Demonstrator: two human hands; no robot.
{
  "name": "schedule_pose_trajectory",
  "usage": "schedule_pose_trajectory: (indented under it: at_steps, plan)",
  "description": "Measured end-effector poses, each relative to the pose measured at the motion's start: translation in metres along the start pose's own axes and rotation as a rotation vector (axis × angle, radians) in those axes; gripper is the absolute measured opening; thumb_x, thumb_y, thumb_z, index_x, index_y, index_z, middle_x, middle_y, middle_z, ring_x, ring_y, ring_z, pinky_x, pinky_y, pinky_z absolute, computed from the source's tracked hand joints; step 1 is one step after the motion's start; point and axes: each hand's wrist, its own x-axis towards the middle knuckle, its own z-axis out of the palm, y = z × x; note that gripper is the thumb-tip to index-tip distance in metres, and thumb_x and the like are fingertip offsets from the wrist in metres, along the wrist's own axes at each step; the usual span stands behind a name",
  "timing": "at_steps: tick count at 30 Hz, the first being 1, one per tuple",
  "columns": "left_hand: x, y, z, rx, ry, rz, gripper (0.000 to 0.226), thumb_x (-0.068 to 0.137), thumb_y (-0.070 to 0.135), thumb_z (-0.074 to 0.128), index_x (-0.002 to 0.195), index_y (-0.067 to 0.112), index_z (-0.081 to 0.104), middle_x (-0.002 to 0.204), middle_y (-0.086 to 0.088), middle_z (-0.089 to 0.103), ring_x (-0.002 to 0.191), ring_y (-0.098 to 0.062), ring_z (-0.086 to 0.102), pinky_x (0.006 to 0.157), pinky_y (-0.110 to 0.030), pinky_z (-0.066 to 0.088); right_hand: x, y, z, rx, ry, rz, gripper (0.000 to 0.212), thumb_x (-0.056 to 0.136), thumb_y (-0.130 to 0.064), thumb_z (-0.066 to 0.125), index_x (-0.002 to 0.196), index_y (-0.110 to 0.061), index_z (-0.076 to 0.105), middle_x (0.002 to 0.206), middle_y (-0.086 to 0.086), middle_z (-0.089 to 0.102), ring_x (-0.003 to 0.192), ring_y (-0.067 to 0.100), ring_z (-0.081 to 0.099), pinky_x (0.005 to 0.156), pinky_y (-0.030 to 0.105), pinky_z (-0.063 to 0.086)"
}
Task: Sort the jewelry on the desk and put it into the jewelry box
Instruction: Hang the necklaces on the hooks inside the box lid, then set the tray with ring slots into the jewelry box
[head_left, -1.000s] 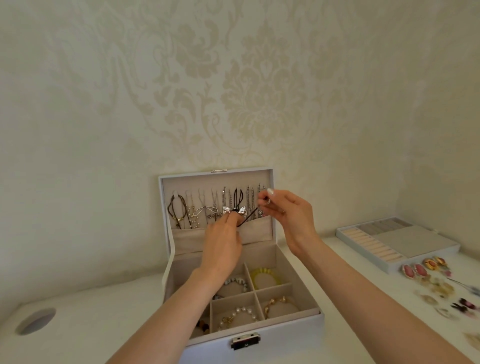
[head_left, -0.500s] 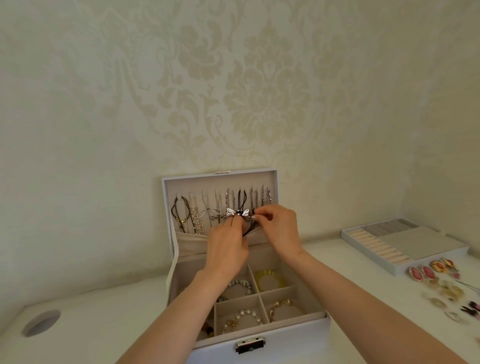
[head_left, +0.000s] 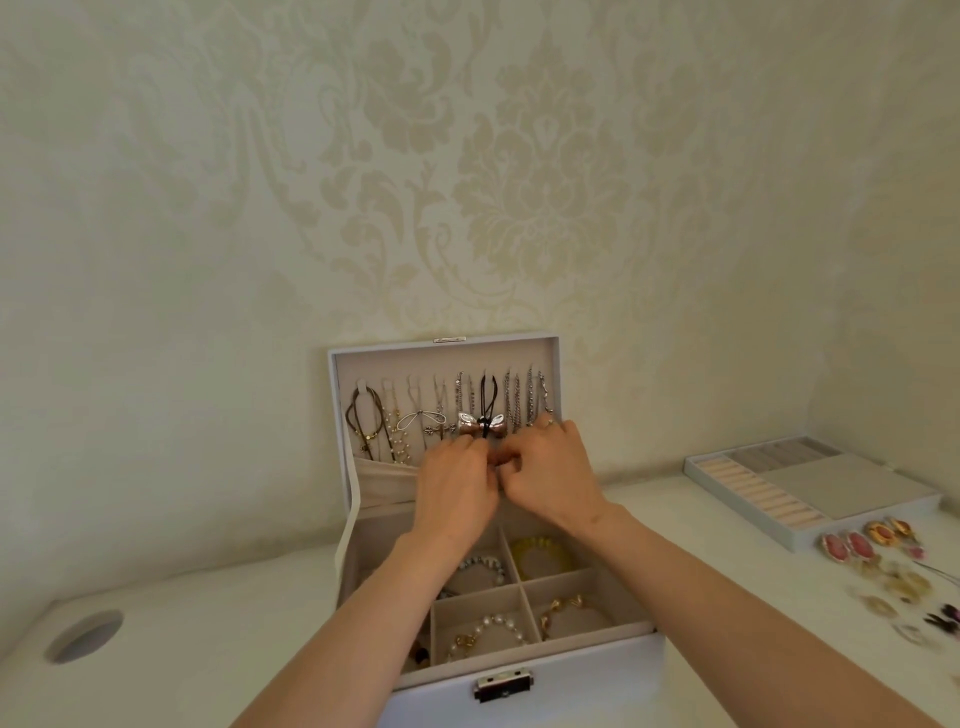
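Centre frame: cord necklace (head_left: 489, 393), judged light and limp; left hand (head_left: 457, 488) pinches it below pendant (head_left: 497, 425); right hand (head_left: 551, 479) curled, hold undeterminable.

Both hands were up at the lid (head_left: 447, 347) of the open jewelry box (head_left: 571, 686).
The left hand (head_left: 457, 483) and right hand (head_left: 553, 478) pinched the black cord necklace (head_left: 487, 395), its bow pendant (head_left: 483, 423) just above the fingers (head_left: 519, 457); bracelets (head_left: 488, 631) lay in compartments below them, a ring tray (head_left: 810, 488) well to their right.

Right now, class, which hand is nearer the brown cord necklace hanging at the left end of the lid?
Left. The left hand is right of and below the brown cord necklace; the right hand lies farther right, beyond it.
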Motion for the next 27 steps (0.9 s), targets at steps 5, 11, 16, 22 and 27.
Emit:
schedule_pose_trajectory:
  at_steps: [5,11,16,22,27]
  plan:
    - [-0.001,0.002,0.0,0.043,-0.009,-0.006,0.028,0.091,0.027,0.045,0.109,0.014,0.063,0.112,-0.004,0.053,0.098,-0.023,0.054,0.079,-0.031,0.039,0.005,0.003,-0.004,0.038,0.007,-0.025,0.031,0.082,-0.025,0.046,0.099,-0.022,0.071,0.103,0.0,0.061,0.101,0.021,0.053,0.082,0.031,0.026]
    - [-0.003,0.003,-0.003,0.064,0.056,0.023,0.016,0.083,0.022,0.054,0.095,0.016,0.063,0.092,0.0,0.067,0.094,-0.023,0.056,0.078,-0.034,0.036,0.009,0.006,-0.004,0.214,0.126,0.008,0.017,0.078,-0.008,0.056,0.089,-0.015,0.066,0.086,0.002,0.07,0.088,0.026,0.059,0.082,0.034,0.038]
    - [-0.004,0.004,-0.004,0.066,0.008,-0.007,0.024,0.09,0.027,0.045,0.112,0.02,0.051,0.106,0.005,0.063,0.105,-0.016,0.052,0.084,-0.03,0.031,0.003,0.01,-0.006,0.263,0.051,-0.045,0.037,0.066,-0.017,0.042,0.093,-0.015,0.067,0.087,0.006,0.069,0.089,0.025,0.054,0.08,0.033,0.042]
    - [-0.005,0.007,-0.007,-0.033,0.129,-0.013,0.021,0.083,0.016,0.056,0.103,0.014,0.059,0.103,0.0,0.058,0.099,-0.019,0.052,0.081,-0.028,0.036,-0.01,0.021,-0.003,0.289,0.223,-0.084,0.024,0.073,-0.006,0.05,0.09,-0.013,0.067,0.091,0.001,0.062,0.09,0.016,0.052,0.078,0.024,0.039]
    - [-0.006,0.037,-0.015,-0.192,0.019,0.101,0.011,0.09,0.02,0.05,0.1,0.019,0.055,0.085,0.009,0.057,0.081,-0.01,0.055,0.068,-0.025,0.041,-0.023,0.039,-0.019,0.282,0.283,0.06,0.015,0.086,-0.011,0.055,0.093,-0.019,0.065,0.091,-0.006,0.056,0.076,0.006,0.048,0.067,0.023,0.036]
